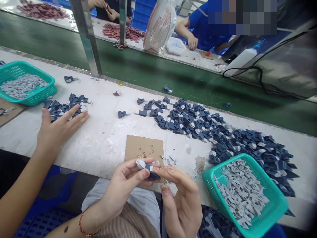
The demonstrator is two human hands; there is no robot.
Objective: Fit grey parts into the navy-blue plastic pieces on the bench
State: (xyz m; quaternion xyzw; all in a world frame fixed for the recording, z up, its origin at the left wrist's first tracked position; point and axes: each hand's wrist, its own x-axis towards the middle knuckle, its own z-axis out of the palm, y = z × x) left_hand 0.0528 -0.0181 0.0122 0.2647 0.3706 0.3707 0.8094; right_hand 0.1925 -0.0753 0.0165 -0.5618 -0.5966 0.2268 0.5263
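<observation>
In the head view my left hand (123, 181) is closed on a small dark blue plastic part (153, 176) with a light grey tip (141, 164), pinched between thumb and fingers. My right hand (183, 198) touches the part's right end with its fingertips; the thumb is apart, so the hand does not grip it. Just behind the hands lies a piece of cardboard (132, 145) with several tiny metal pieces on it. Small light grey pieces (170, 161) lie at its right edge.
A pile of dark blue parts (193, 119) spreads to the right. Green baskets of grey pieces stand at right (279, 201) and left (51, 84). A co-worker's hand (56, 129) reaches over blue parts at left. A metal post (89, 43) rises behind; other people sit across the green belt (128, 69).
</observation>
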